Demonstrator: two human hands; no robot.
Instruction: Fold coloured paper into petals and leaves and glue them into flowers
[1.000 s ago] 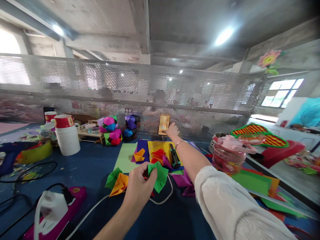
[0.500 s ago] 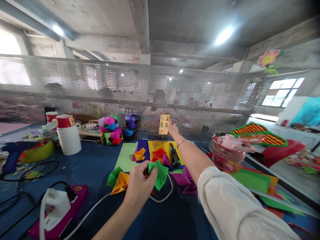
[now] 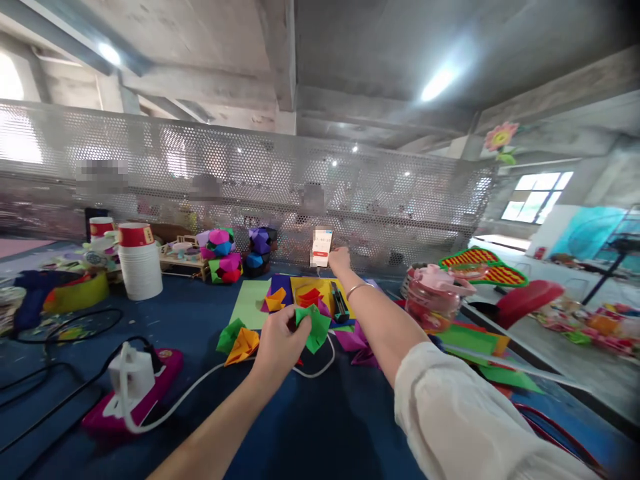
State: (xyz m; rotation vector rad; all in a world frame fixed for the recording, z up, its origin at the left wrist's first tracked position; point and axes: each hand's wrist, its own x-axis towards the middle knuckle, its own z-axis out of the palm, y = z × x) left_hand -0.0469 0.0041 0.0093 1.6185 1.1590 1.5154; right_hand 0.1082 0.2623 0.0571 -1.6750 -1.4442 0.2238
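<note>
My left hand (image 3: 281,337) is closed, pinching a folded green paper piece (image 3: 318,332) between thumb and fingers. At the far side of the table my right hand (image 3: 341,260) reaches to the right edge of a smartphone (image 3: 321,248) propped upright by the mesh; its fingers are partly curled and do not grip the phone. The phone shows a white page with a red button. Near my left hand lie an orange folded paper (image 3: 243,345) and a green one (image 3: 230,335). Purple folded paper (image 3: 361,343) lies beneath my right forearm. A utility knife (image 3: 341,303) rests on yellow paper (image 3: 305,285).
A purple power strip (image 3: 167,367) with a white charger and cables occupies the left front. Stacked paper cups (image 3: 140,270), a glue gun (image 3: 37,290) and colourful paper balls (image 3: 223,257) stand farther back. To the right are a pink-lidded jug (image 3: 434,300) and green paper sheets (image 3: 470,343).
The phone screen has switched from a yellowish picture to a white page with a red button. My right hand has drawn slightly off the screen. The view has shifted; my left hand keeps the green paper.
</note>
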